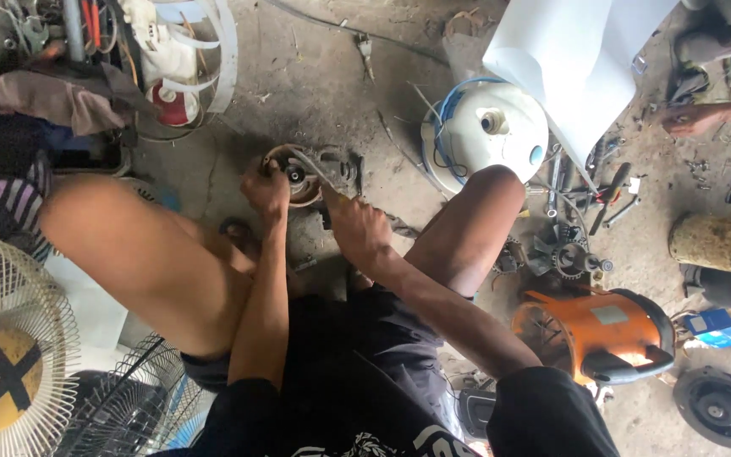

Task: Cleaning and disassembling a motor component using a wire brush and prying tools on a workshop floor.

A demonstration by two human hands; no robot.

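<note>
Motor on floor between knees. Left hand clamped on rim, right hand closed round screwdriver. Fastening work apparently underway; steady downward pressure needed next.

L hand and R hand both forward between bent knees, fingers curled shut.
</note>
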